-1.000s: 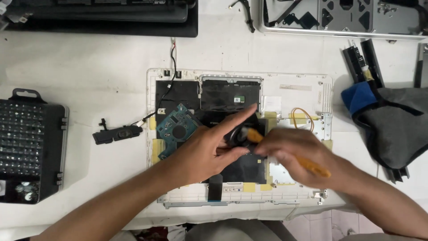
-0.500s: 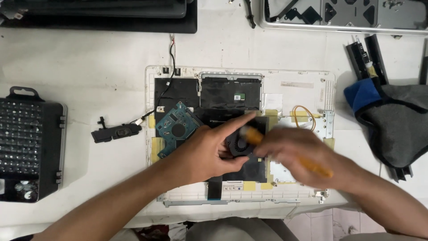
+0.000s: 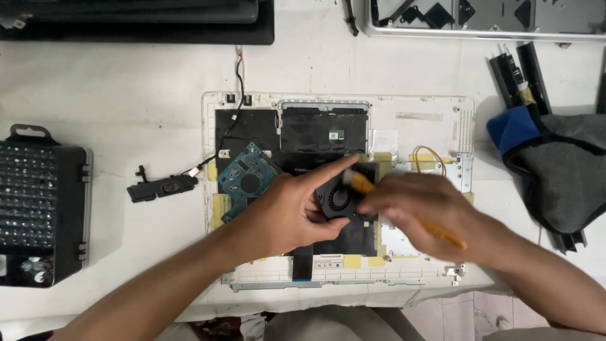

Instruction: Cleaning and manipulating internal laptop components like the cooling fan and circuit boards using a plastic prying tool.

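Left hand (image 3: 284, 211) grips a black cooling fan (image 3: 338, 197), thumb below, forefinger along its top, over the middle of the opened white laptop shell (image 3: 416, 107). Right hand (image 3: 420, 211), blurred, is closed on an orange-handled brush (image 3: 442, 232) whose tip meets the fan. The shell also holds a blue-green circuit board (image 3: 246, 180). At the desk's left edge, an open black bit case (image 3: 38, 202) holds rows of bits.

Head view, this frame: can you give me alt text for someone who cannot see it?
Two bare hands work over an opened white laptop shell: the left hand holds a small black fan while the blurred right hand brings an orange-handled tool to it. A black bit case lies at left, a grey cloth at right.
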